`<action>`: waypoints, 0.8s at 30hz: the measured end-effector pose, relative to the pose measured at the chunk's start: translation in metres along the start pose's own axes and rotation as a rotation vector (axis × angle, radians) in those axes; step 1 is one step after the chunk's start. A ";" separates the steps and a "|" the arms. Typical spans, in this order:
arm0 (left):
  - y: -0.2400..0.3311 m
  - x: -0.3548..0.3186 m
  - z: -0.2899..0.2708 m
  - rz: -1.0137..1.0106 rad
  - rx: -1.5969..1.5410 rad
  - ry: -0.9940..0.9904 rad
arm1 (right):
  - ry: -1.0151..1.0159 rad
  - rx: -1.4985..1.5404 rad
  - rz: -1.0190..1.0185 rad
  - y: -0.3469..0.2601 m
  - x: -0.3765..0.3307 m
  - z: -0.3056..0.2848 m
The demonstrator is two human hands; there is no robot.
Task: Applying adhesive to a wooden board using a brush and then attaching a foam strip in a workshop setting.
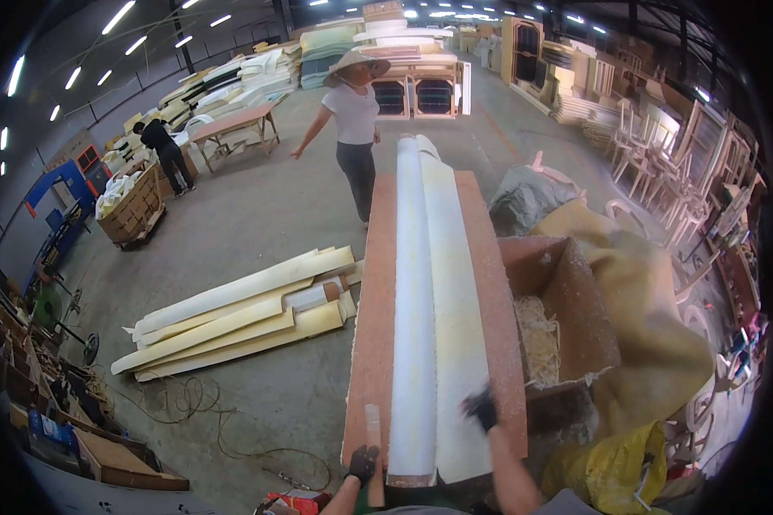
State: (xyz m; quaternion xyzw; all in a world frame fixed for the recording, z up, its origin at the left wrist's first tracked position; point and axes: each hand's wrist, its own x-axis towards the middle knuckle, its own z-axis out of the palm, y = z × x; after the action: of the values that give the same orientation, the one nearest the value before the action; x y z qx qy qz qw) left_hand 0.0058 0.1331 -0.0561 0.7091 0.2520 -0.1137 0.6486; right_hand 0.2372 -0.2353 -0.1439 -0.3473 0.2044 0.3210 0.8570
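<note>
Down from the head camera, a long white foam sheet (438,309), partly rolled, lies lengthwise on the reddish board table (371,343). At its near end, the gloved left hand (363,464) closes its grip around a slim wooden stick (374,455); the gloved right hand (481,408) rests on the foam, blurred, grip unclear. Foam likely light, soft, floppy: best held at the rolled edge.

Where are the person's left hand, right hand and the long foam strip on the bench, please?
left hand (363,463), head view, back of glove.
right hand (481,408), head view, gloved knuckles.
long foam strip (414,292), head view, mid-length.
</note>
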 end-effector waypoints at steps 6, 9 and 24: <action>-0.073 0.021 -0.035 -0.211 0.077 -0.122 | 0.176 -0.805 -0.614 -0.149 -0.123 0.082; -0.132 0.007 -0.059 -0.701 -0.941 -0.160 | -0.043 -0.639 -0.051 -0.081 -0.127 0.081; -0.016 -0.015 -0.092 -0.054 0.968 -0.186 | 0.357 -0.025 0.842 0.296 -0.146 -0.001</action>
State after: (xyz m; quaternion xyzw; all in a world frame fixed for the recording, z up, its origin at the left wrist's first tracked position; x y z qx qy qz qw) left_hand -0.0303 0.2202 -0.0499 0.9092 0.1295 -0.2973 0.2612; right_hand -0.0717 -0.1318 -0.1979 -0.2942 0.4683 0.5790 0.5991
